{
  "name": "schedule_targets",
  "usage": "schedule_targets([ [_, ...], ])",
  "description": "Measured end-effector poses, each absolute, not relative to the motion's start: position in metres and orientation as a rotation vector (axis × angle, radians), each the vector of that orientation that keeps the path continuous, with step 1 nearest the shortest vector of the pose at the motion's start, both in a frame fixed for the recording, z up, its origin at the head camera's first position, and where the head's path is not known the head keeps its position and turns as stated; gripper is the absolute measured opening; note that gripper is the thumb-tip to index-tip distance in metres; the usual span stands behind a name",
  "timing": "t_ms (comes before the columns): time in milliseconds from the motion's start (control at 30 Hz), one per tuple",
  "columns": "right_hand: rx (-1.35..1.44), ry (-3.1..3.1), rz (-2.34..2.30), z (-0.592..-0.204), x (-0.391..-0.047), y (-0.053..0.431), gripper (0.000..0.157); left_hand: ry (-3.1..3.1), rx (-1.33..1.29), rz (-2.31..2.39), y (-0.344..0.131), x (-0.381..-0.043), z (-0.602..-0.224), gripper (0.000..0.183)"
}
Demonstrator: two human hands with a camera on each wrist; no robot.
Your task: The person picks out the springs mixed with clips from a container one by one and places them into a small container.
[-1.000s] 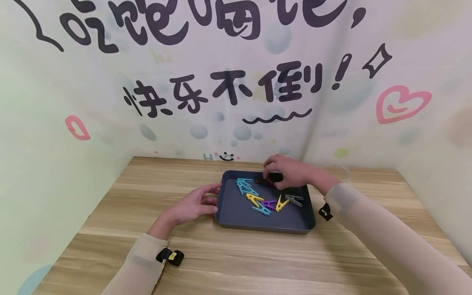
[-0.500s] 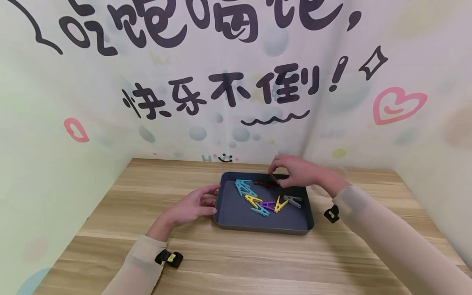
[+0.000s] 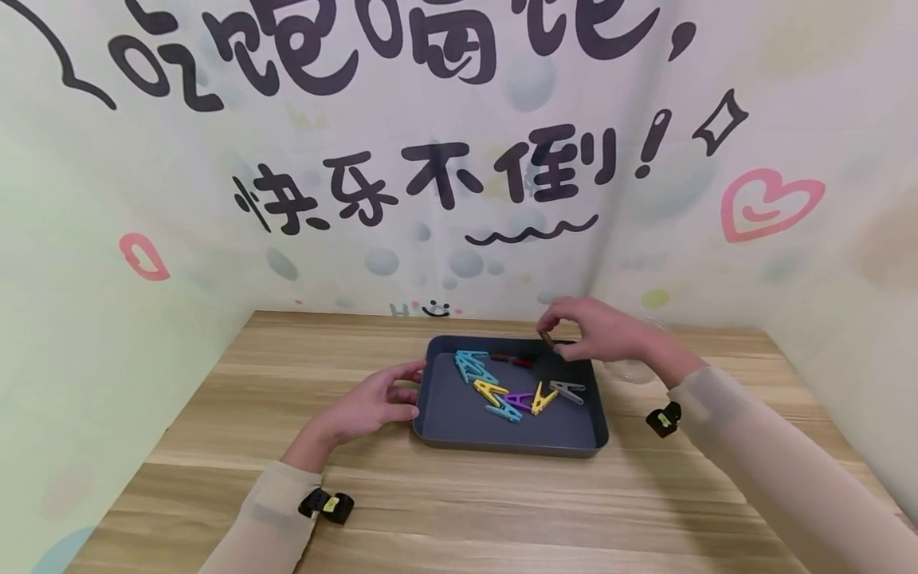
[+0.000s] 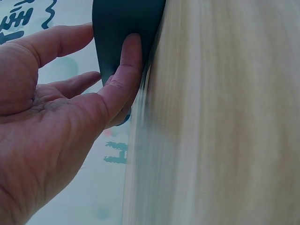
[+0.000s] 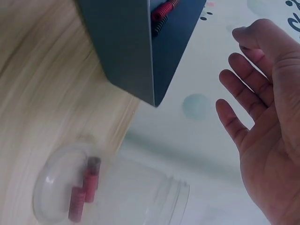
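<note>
My right hand [image 3: 598, 328] pinches a small dark coil spring [image 3: 547, 340] between thumb and forefinger, over the back right rim of a dark grey tray [image 3: 502, 437]. In the right wrist view the spring is mostly hidden behind the fingertips. My left hand [image 3: 366, 405] rests against the tray's left wall, fingers extended; the left wrist view shows the thumb [image 4: 131, 51] lying along the outside. In the tray are a copper-coloured spring [image 3: 500, 357], a red spring [image 3: 523, 363] and several plastic clothespins: blue [image 3: 473, 367], yellow [image 3: 491, 391], purple [image 3: 518, 401] and grey [image 3: 568, 391].
A clear plastic jar [image 5: 176, 201] stands on the wooden table [image 3: 459, 510] right of the tray, partly behind my right forearm. Several red and dark springs [image 5: 77, 204] lie inside it. A printed cloth wall [image 3: 358, 263] closes off the back.
My right hand has lifted from the tray's back area and moved right, carrying the spring. The springs it covered now show. My left hand stays on the tray's wall.
</note>
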State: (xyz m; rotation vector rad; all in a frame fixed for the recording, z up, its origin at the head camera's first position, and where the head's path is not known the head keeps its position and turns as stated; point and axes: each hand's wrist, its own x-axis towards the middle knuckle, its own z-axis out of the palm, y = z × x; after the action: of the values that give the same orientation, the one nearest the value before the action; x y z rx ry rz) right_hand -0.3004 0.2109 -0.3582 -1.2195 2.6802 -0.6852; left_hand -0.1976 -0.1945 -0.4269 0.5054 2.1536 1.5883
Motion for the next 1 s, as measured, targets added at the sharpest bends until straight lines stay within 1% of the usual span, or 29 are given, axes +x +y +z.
schedule_targets([
  [667, -1.205, 2.824, -0.7, -0.351, -0.294, 0.256, 0.03, 2.153, 0.502, 1.584, -0.197, -0.197, -0.428, 0.073],
  [867, -1.138, 2.846, -0.726, -0.348, -0.289, 0.272, 0.032, 2.148, 0.509, 1.584, -0.198, -0.198, -0.429, 0.073],
  [1000, -1.15, 2.871, -0.72, -0.346, -0.287, 0.283, 0.032, 2.156, 0.51, 1.577, -0.198, -0.198, -0.429, 0.074],
])
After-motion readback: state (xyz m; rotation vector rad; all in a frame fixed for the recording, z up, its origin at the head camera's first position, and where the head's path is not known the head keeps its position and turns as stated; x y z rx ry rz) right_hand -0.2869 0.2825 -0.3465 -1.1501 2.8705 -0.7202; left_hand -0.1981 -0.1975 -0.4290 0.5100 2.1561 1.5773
